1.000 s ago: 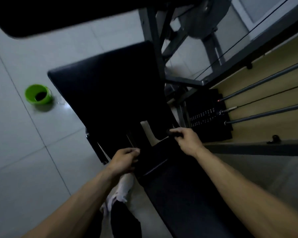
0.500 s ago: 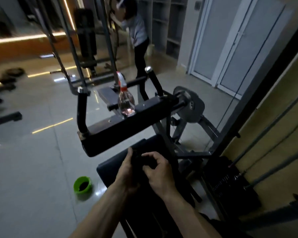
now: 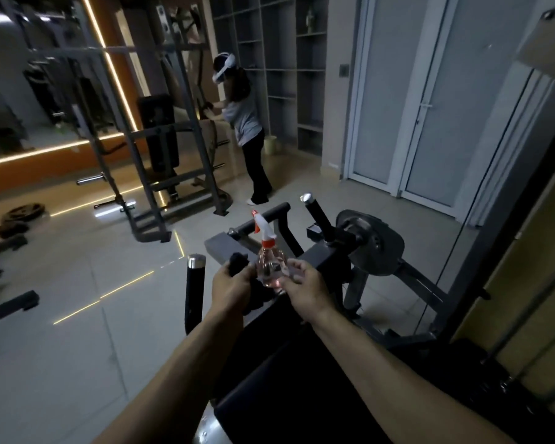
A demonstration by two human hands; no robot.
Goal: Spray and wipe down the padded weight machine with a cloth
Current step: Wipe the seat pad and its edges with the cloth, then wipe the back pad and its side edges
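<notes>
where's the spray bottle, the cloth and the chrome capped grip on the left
spray bottle point(image 3: 271, 266): head view, clear body below the orange collar
cloth point(image 3: 237, 262): head view, dark bunch sticking up above the left hand point(image 3: 231, 291)
chrome-capped grip point(image 3: 193, 291): head view, black shaft under the cap

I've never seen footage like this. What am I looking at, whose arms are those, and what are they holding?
There is no robot here. A person wears a single camera on the head, looking forward and down, so the two bare arms reaching in from the bottom are their own. They stand at a padded weight machine in a dim gym. The left hand grips a dark cloth. The right hand curls round an upright clear spray bottle with an orange-and-white trigger top. Farther back, another person stands at a different machine.
</notes>
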